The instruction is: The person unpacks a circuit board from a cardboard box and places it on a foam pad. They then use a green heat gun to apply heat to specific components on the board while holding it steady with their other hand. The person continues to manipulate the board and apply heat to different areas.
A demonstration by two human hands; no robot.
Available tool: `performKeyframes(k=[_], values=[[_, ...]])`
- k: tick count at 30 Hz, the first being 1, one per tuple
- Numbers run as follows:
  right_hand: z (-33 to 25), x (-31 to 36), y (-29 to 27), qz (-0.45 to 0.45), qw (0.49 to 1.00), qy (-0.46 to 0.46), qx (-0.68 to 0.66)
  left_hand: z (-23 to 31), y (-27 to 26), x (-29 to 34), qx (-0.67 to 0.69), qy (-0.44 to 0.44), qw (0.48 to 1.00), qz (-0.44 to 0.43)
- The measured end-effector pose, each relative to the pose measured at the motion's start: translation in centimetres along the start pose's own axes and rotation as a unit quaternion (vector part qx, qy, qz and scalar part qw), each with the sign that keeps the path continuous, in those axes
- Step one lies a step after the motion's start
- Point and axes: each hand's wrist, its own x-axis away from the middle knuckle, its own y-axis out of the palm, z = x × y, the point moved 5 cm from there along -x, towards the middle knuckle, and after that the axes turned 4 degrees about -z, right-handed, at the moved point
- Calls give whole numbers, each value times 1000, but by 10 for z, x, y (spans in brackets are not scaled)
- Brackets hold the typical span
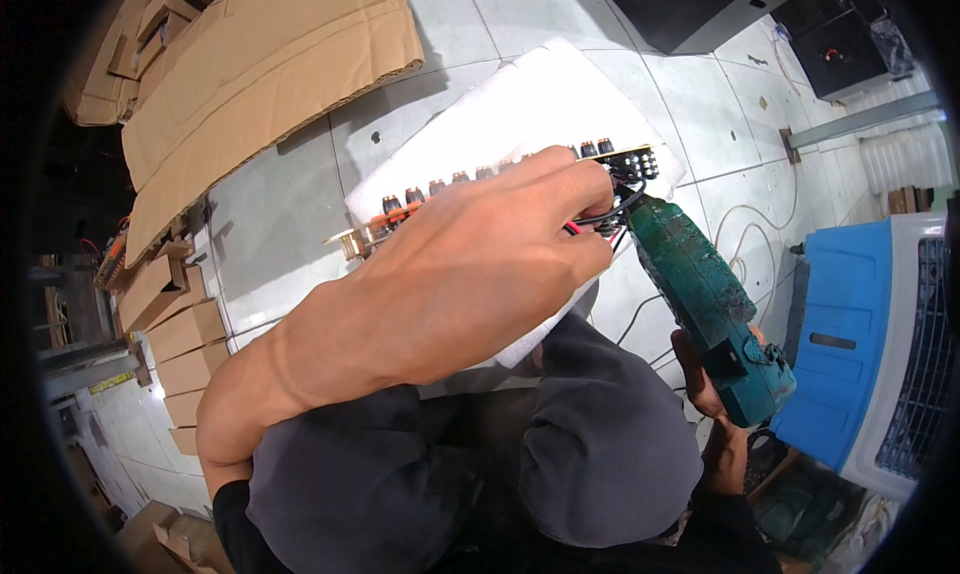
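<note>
My left hand (490,249) reaches across a long circuit board (408,210) with a row of dark, copper-topped parts along its far edge. Its fingers are curled near the board's right end, closed on black and red wires (597,220); the fingertips are partly hidden. My right hand (706,379) is wrapped round a worn green power tool (705,289), seen mostly behind it. The tool's narrow end meets the wires beside the board's dark connector block (632,162); its tip is hidden. Under the board lies a white foam pad (540,99).
Flat cardboard (270,84) lies at the far left, with small cardboard boxes (190,339) nearer me. A black case (690,9) stands at the far right. A blue and white appliance (835,334) stands at the right, close to the tool. Loose cables (765,219) run over the tiled floor.
</note>
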Motion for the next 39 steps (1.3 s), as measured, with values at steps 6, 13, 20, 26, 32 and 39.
performKeyframes(k=[6,13,20,26,32,39], values=[[-11,-11,-5,-34,999,13,-18,-3,1,0,-4,-2,1000,2],[5,-12,-2,-27,998,-4,-65,-5,-2,-2,-8,-6,1000,-7],[3,-15,3,-2,997,-32,-67,-5,0,-1,-13,-12,1000,7],[-1,-15,6,10,998,-34,-52,-5,-1,-1,-12,-15,1000,1],[-8,-21,-8,33,995,-86,-28,-5,-2,-1,-12,-13,1000,10],[9,-10,2,3,995,-31,-97,-4,-3,-1,-17,-26,999,7]])
